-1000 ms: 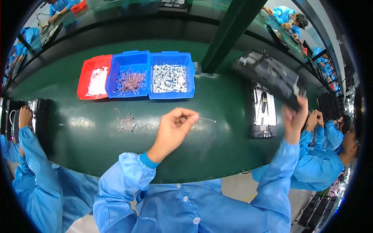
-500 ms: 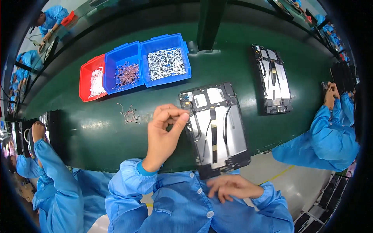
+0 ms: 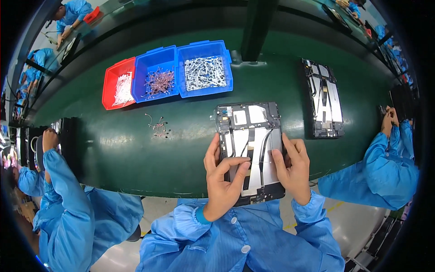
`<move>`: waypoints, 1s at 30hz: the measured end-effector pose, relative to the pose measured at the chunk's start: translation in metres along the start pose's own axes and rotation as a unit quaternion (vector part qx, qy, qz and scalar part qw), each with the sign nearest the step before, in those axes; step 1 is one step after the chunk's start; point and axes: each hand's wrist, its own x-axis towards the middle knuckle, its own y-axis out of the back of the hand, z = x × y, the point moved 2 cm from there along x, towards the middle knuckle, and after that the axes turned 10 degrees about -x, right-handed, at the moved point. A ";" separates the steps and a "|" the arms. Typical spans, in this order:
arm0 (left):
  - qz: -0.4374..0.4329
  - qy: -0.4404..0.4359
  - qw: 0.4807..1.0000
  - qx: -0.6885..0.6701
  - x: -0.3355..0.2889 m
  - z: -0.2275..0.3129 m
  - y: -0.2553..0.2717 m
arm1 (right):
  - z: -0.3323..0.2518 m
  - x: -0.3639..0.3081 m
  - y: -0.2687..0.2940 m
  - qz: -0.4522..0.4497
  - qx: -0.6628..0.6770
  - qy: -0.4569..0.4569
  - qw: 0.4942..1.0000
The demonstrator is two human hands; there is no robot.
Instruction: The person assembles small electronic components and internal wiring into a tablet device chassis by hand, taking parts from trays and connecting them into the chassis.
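Observation:
An opened tablet (image 3: pixel 267 149) lies in front of me, its back off, showing silver battery plates, black cables and a black frame. My left hand (image 3: pixel 224 181) reaches over its left edge, thumb and forefinger pinched above the middle. From that pinch a thin, pale, wire-like piece stretches rightward; its exact kind is too fine to make out. The other left fingers rest along the tablet's left side. My right hand (image 3: pixel 294 170) grips the tablet's right edge, fingers along the side and thumb on top. The tablet's near edge overhangs the table's front.
Left of the tablet lies a small heap of thin-wired parts (image 3: pixel 158 127). Behind stand a red bin (image 3: pixel 108 93) of white pieces, a blue bin (image 3: pixel 147 56) of reddish wired parts and another blue bin (image 3: pixel 204 49) of black-and-white strips. A second opened tablet (image 3: pixel 333 99) lies right. Co-workers sit on both sides.
My left hand has moved right and nearer, over the tablet. My right hand has risen from below the table edge onto the tablet's right side. The tablet now sits straighter.

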 end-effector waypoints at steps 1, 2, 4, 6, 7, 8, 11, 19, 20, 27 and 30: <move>-0.016 0.003 0.999 0.035 0.000 0.002 0.002 | 0.002 -0.004 -0.001 0.005 0.002 0.000 1.000; -0.032 0.006 0.997 0.069 0.000 0.004 0.004 | 0.001 -0.008 -0.001 0.005 0.002 -0.002 1.000; -0.042 0.014 0.996 0.074 0.000 0.007 0.009 | -0.004 -0.015 -0.001 0.015 0.020 -0.018 1.000; -0.052 0.023 0.995 0.082 0.001 0.009 0.012 | -0.005 -0.016 0.000 0.031 0.031 -0.031 0.999; -0.068 0.010 0.992 0.108 0.003 0.011 0.013 | -0.003 -0.014 0.003 0.005 0.027 -0.044 0.999; -0.084 -0.004 0.987 0.135 0.006 0.013 0.015 | 0.000 -0.012 0.007 -0.021 0.024 -0.057 0.998; -0.065 -0.038 0.977 0.200 0.026 0.022 0.027 | -0.005 0.011 0.026 0.063 0.022 -0.020 0.998; -0.122 -0.055 0.989 0.058 0.047 0.031 0.030 | -0.057 0.037 0.003 -0.124 0.208 0.148 0.959; -0.116 -0.053 0.990 0.054 0.046 0.031 0.030 | -0.057 0.038 -0.004 -0.109 0.213 0.162 0.957; -0.105 -0.083 0.985 0.108 0.051 0.033 0.035 | -0.062 0.042 -0.008 -0.090 0.231 0.139 0.959; -0.132 -0.086 0.979 0.128 0.054 0.030 0.037 | -0.060 0.048 -0.011 -0.101 0.229 0.142 0.958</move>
